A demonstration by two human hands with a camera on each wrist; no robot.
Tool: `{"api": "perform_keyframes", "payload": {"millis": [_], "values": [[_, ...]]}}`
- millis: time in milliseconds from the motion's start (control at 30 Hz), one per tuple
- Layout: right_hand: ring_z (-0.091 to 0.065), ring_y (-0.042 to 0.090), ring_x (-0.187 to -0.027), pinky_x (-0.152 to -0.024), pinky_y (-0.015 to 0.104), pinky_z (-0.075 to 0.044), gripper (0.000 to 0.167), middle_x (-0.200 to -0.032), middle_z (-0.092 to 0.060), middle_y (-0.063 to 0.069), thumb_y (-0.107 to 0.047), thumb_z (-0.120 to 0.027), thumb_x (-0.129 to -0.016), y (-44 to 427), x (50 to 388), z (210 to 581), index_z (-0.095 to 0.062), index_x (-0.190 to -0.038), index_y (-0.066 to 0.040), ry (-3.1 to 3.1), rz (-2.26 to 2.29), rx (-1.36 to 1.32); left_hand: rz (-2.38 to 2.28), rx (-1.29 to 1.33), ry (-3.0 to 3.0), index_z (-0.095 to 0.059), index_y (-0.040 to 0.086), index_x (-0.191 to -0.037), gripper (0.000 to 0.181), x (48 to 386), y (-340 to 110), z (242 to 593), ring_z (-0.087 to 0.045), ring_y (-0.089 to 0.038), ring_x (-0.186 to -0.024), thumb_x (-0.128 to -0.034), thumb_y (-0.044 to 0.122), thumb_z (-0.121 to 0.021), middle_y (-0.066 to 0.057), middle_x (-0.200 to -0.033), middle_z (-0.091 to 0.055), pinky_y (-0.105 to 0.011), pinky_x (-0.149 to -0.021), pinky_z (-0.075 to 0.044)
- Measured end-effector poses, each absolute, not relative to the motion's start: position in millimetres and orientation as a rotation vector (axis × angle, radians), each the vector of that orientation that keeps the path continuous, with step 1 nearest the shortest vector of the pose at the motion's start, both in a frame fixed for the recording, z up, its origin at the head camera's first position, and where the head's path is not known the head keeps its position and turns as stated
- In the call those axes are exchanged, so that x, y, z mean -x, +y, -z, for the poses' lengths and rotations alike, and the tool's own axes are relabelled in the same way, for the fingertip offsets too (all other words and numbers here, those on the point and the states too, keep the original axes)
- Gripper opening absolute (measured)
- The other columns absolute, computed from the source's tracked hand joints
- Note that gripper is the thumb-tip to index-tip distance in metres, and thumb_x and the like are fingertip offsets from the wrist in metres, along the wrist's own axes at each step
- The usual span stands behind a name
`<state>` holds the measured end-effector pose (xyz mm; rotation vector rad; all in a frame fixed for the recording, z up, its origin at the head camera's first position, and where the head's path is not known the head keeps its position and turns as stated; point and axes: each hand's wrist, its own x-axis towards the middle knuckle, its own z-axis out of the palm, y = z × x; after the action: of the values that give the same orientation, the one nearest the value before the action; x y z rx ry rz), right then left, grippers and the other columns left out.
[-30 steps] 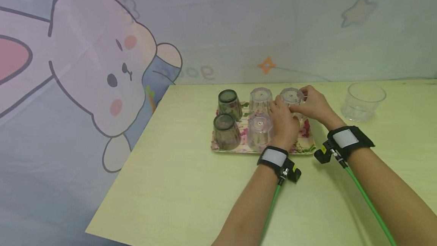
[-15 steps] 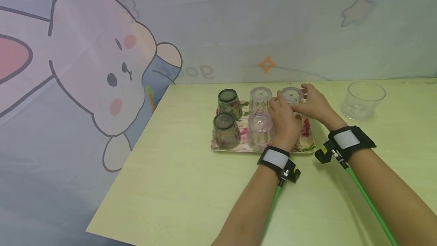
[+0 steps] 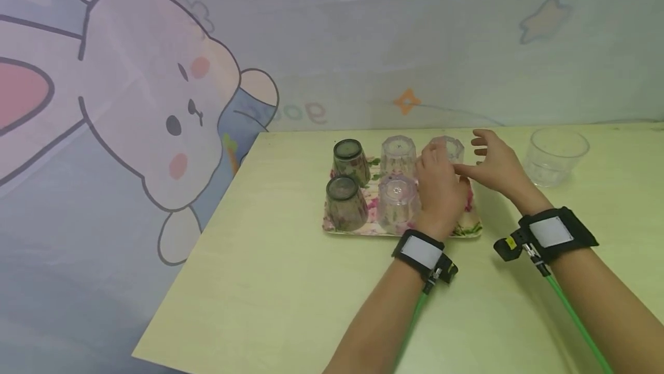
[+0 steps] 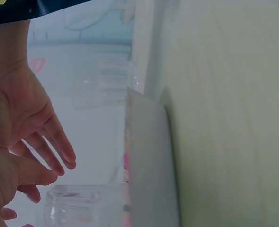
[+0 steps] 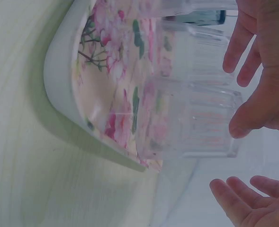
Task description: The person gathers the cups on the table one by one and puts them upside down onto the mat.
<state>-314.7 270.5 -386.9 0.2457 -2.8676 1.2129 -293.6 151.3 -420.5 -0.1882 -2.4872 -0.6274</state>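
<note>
My left hand [image 3: 441, 189] hovers over the right part of a flowered tray [image 3: 370, 231], its fingers near an upside-down clear glass [image 3: 453, 152] at the back right. In the right wrist view its thumb overlaps the rim of the upturned base of a clear glass [image 5: 191, 118]; contact is unclear. My right hand [image 3: 495, 166] is to the right of that glass, apart from it, fingers spread and holding nothing. Two more clear glasses [image 3: 398, 158] and two dark green glasses [image 3: 346, 204] stand inverted on the tray. The left hand hides part of the tray.
A round clear glass bowl [image 3: 555, 155] stands upright on the table [image 3: 249, 282], right of the tray. Behind the table hangs a cloth [image 3: 363, 45] with cartoon prints. Green cables [image 3: 581, 319] run from the wrist cameras along both forearms.
My right hand has let go of the back right glass and drawn away to the right. The left hand has shifted slightly right. The glasses remain in their places on the tray.
</note>
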Motion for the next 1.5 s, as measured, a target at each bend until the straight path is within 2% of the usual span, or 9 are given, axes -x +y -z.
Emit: {"api": "perform_keyframes", "payload": {"millis": [267, 500, 567, 633, 733, 800, 967, 1067, 1500], "values": [[-0.039, 0.053, -0.129, -0.098, 0.064, -0.043, 0.093, -0.147, -0.033, 0.034, -0.034, -0.066, -0.088, 294.6, 294.1, 381.9, -0.009, -0.152, 0.002, -2.784, -1.265, -0.146, 0.532, 0.28, -2.505, -0.041, 0.014, -0.141, 0.071, 288.0, 163.9, 408.0, -0.054, -0.015, -0.113, -0.0808, 0.033, -0.074, 0.0, -0.131, -0.052, -0.02, -0.092, -0.049], [-0.042, 0.052, -0.128, -0.095, 0.062, -0.043, 0.082, -0.145, -0.039, 0.031, -0.036, -0.061, -0.091, 310.9, 281.0, 381.6, -0.019, -0.151, -0.001, -2.694, -1.265, -0.011, 0.553, 0.324, -2.553, -0.042, 0.016, -0.141, 0.07, 286.2, 170.8, 406.2, -0.055, -0.012, -0.111, -0.0817, 0.034, -0.075, 0.002, -0.13, -0.052, -0.014, -0.087, -0.048], [-0.043, 0.05, -0.127, -0.09, 0.056, -0.046, 0.078, -0.145, -0.041, 0.03, -0.037, -0.059, -0.092, 314.7, 278.4, 382.1, -0.022, -0.151, -0.002, -2.682, -1.261, 0.028, 0.546, 0.324, -2.554, -0.042, 0.017, -0.14, 0.068, 286.1, 171.2, 406.9, -0.054, -0.012, -0.111, -0.082, 0.035, -0.074, 0.002, -0.13, -0.052, -0.014, -0.086, -0.048], [-0.045, 0.048, -0.127, -0.084, 0.036, -0.049, 0.076, -0.143, -0.043, 0.028, -0.039, -0.059, -0.092, 318.1, 276.7, 382.1, -0.025, -0.15, -0.003, -2.677, -1.247, 0.052, 0.527, 0.318, -2.546, -0.043, 0.018, -0.14, 0.068, 286.0, 170.5, 407.0, -0.054, -0.011, -0.112, -0.082, 0.036, -0.074, 0.002, -0.13, -0.052, -0.014, -0.087, -0.047], [-0.047, 0.042, -0.126, -0.072, 0.011, -0.039, 0.074, -0.143, -0.044, 0.026, -0.042, -0.058, -0.092, 323.3, 275.8, 381.0, -0.029, -0.149, -0.005, -2.675, -1.244, 0.062, 0.527, 0.319, -2.525, -0.043, 0.017, -0.139, 0.068, 285.5, 169.3, 406.6, -0.054, -0.012, -0.112, -0.082, 0.036, -0.074, 0.002, -0.129, -0.052, -0.015, -0.088, -0.047], [-0.054, 0.023, -0.119, -0.064, 0.002, -0.033, 0.073, -0.142, -0.046, 0.023, -0.044, -0.058, -0.092, 327.7, 275.2, 380.6, -0.031, -0.148, -0.006, -2.675, -1.234, 0.078, 0.534, 0.338, -2.513, -0.044, 0.017, -0.139, 0.067, 284.1, 169.6, 406.2, -0.054, -0.012, -0.112, -0.0822, 0.036, -0.074, 0.001, -0.128, -0.053, -0.015, -0.088, -0.048], [-0.035, -0.018, -0.09, -0.062, 0.002, -0.036, 0.073, -0.132, -0.05, 0.006, -0.048, -0.059, -0.09, 340.2, 274.1, 380.2, -0.035, -0.147, -0.009, -2.66, -1.242, 0.128, 0.54, 0.399, -2.509, -0.043, 0.017, -0.139, 0.066, 281.7, 177.4, 403.7, -0.056, -0.013, -0.111, -0.0837, 0.037, -0.072, 0.001, -0.127, -0.054, -0.014, -0.086, -0.049], [-0.034, -0.02, -0.088, -0.063, 0.002, -0.036, 0.073, -0.126, -0.051, -0.003, -0.049, -0.059, -0.09, 348.1, 273.4, 379.4, -0.036, -0.147, -0.011, -2.643, -1.257, 0.171, 0.549, 0.432, -2.516, -0.042, 0.017, -0.14, 0.066, 282.5, 184.2, 400.0, -0.056, -0.011, -0.112, -0.0843, 0.038, -0.071, 0.003, -0.128, -0.054, -0.013, -0.087, -0.049], [-0.034, -0.02, -0.083, -0.066, 0.006, -0.034, 0.07, -0.127, -0.052, -0.01, -0.049, -0.056, -0.091, 367.5, 272.1, 383.1, -0.036, -0.148, -0.014, -2.597, -1.248, 0.299, 0.721, 0.574, -2.622, -0.034, 0.02, -0.146, 0.071, 294.0, 202.2, 392.7, -0.053, -0.007, -0.122, -0.0874, 0.044, -0.066, 0.004, -0.139, -0.048, -0.011, -0.096, -0.046]]}}
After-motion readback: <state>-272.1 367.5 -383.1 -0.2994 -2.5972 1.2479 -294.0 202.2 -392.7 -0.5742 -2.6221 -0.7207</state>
